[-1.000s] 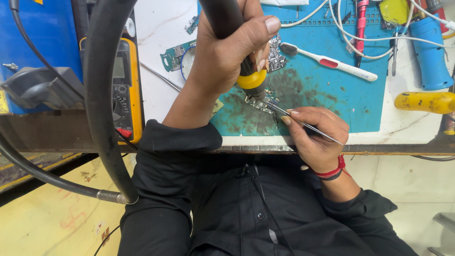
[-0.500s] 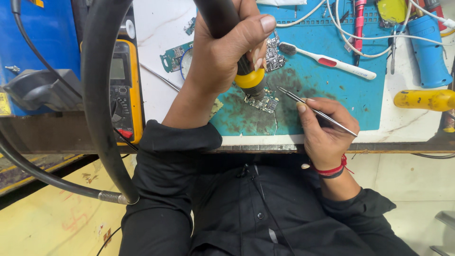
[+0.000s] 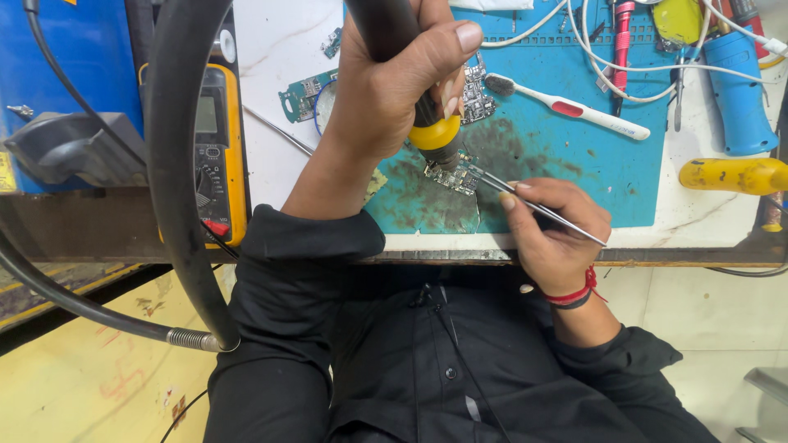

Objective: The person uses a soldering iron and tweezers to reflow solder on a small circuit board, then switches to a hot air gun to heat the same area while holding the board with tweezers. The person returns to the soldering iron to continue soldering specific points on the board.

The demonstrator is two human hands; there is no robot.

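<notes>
My left hand [image 3: 386, 90] grips the black handle of a hot-air tool [image 3: 435, 135] with a yellow collar. Its nozzle points down onto a small circuit board [image 3: 453, 176] lying on the stained blue work mat [image 3: 591, 164]. My right hand [image 3: 558, 238], with a red thread at the wrist, pinches thin metal tweezers [image 3: 558, 220]. The tweezer tips reach the board's right edge, just below the nozzle. The nozzle tip is partly hidden by my left hand.
A thick black hose [image 3: 176, 164] loops down at the left, in front of a yellow multimeter [image 3: 217, 156]. A green circuit board [image 3: 300, 94], a white brush [image 3: 574, 107], a blue tool [image 3: 739, 90], a yellow-handled tool [image 3: 730, 175] and white cables lie about the mat.
My right hand drew the tweezers a little up and to the right of the board, then brought the tips back to its edge. My left hand holds the hot-air tool almost still.
</notes>
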